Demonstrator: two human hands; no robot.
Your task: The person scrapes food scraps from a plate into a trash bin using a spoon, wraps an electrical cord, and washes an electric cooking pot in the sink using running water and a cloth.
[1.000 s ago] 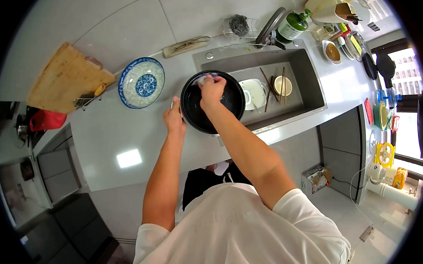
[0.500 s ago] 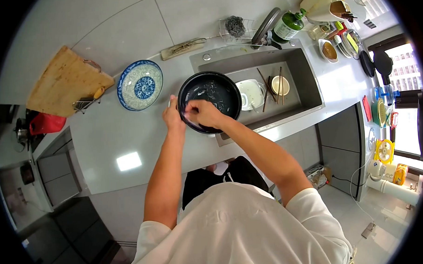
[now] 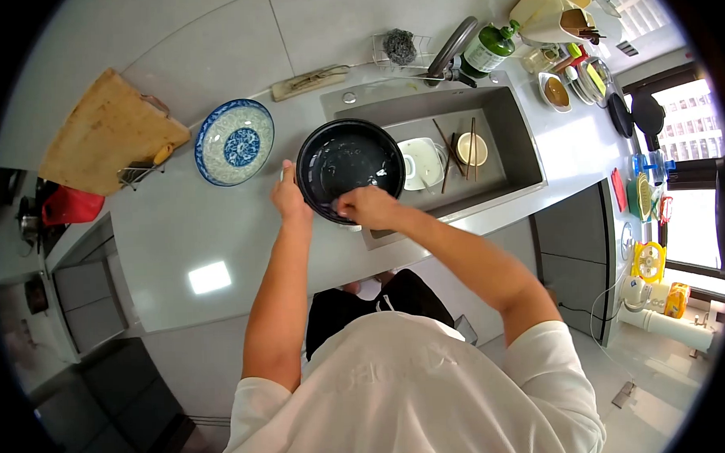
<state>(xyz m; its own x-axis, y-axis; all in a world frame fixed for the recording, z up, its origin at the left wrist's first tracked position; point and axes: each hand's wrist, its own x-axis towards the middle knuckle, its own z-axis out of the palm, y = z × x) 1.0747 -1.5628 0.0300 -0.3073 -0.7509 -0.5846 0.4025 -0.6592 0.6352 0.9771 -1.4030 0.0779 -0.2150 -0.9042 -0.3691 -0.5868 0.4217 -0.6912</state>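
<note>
A round black pan (image 3: 344, 167), wet inside with a little foam, is held over the left end of the sink. My left hand (image 3: 290, 199) grips its left rim, thumb pointing up. My right hand (image 3: 368, 206) is closed at the near inner wall of the pan; a small pale piece shows at its fingertips, too hidden to name. In the sink (image 3: 501, 191), right of the pan, lie a square white dish (image 3: 422, 162), a small cream bowl (image 3: 479, 149) and several chopsticks (image 3: 442, 176).
A blue-and-white plate (image 3: 236, 143) stands left of the pan on the counter (image 3: 163, 233). Behind the sink are a faucet (image 3: 450, 48), a steel-wool scrubber (image 3: 398, 46) in a wire rack and a green bottle (image 3: 490, 50). A wooden cutting board (image 3: 108, 139) leans at the far left.
My right hand has moved from the left side of the pan's inside to its near side. My left hand keeps its grip on the rim. The view has shifted slightly.
</note>
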